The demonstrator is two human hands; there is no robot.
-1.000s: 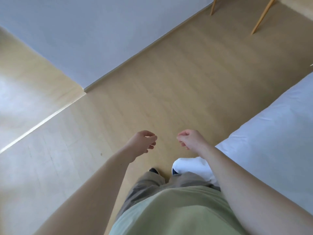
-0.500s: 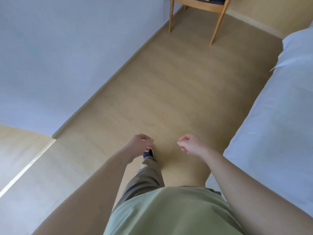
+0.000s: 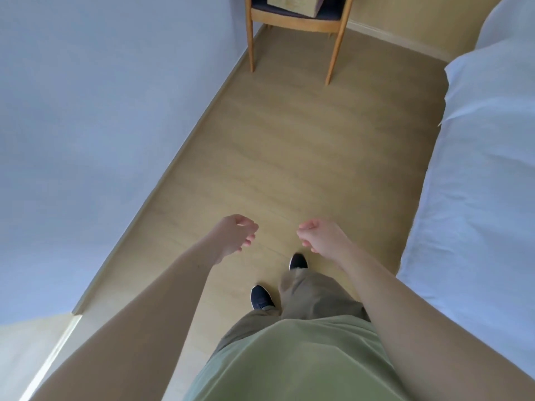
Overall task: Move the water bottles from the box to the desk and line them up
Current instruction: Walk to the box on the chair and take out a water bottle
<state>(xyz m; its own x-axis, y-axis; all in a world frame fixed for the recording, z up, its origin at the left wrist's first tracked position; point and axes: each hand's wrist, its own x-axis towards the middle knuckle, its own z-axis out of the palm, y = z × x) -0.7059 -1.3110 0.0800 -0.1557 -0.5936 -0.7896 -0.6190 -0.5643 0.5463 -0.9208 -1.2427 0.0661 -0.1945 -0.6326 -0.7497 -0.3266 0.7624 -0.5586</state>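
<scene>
Two bare hands hang out in front of the person, both w/ fingers loosely curled, nothing in either: left hand (image 3: 235, 237) and right hand (image 3: 323, 236) are near each other, palms roughly facing, a gap of floor between them. The cardboard box (image 3: 292, 4) sits on the dark seat of a wooden chair (image 3: 335, 50) at the far end of the room, top edge of view, well apart from the hands; only its lower part shows, plain tan w/ faint print, one corner pointing toward the right front chair leg. Can't tell its long axis or what's inside. Light wood floor (image 3: 278, 157) runs between a pale blue-grey wall (image 3: 101, 117) on the left and a white-sheeted bed (image 3: 477, 169) on the right. Dark shoes (image 3: 262, 296) and khaki trousers below.
</scene>
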